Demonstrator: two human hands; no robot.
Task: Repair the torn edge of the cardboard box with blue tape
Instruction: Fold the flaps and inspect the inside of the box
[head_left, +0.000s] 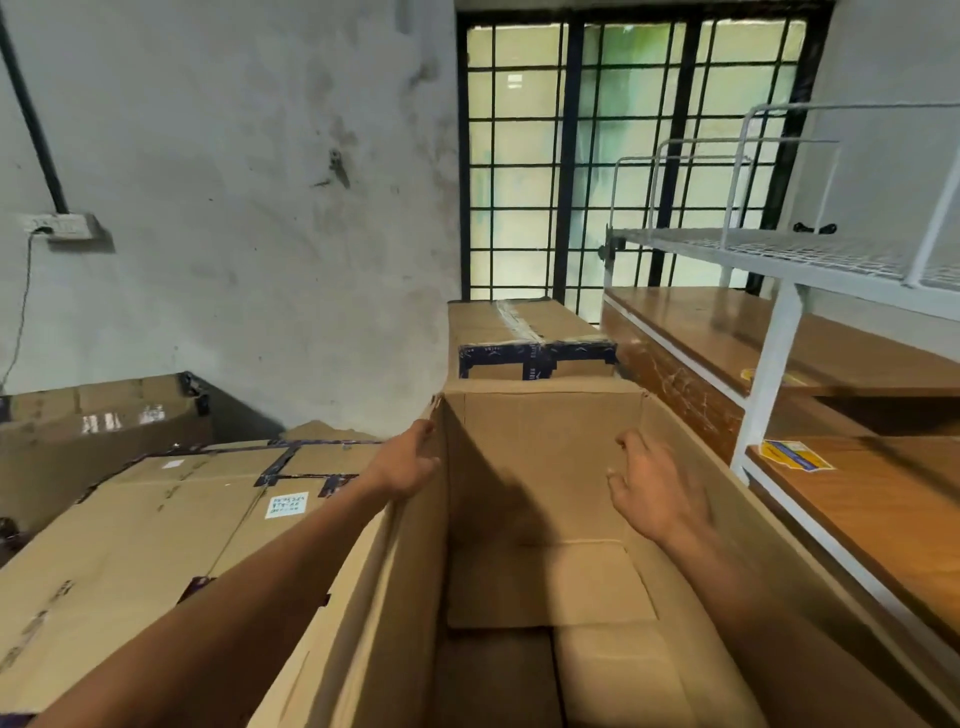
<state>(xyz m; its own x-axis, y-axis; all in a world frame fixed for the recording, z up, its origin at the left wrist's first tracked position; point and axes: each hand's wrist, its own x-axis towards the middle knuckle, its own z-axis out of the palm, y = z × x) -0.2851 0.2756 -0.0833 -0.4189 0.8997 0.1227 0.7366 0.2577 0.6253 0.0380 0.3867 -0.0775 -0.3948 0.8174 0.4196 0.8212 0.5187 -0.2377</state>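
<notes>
A tall open cardboard box (540, 441) stands in front of me, its top flaps folded down inside. My left hand (408, 465) rests on the outside of the box's left wall near the top rim, fingers wrapped over the edge by the far-left corner, where the cardboard looks split. My right hand (657, 491) is inside the box, fingers spread and holding nothing, close to the right wall. No roll of blue tape is in sight.
Sealed cartons (156, 519) with dark blue tape lie stacked to the left. Another taped carton (524, 338) stands behind the open box. A white metal rack (769, 364) with wooden boards fills the right side. A barred window (623, 156) is at the back.
</notes>
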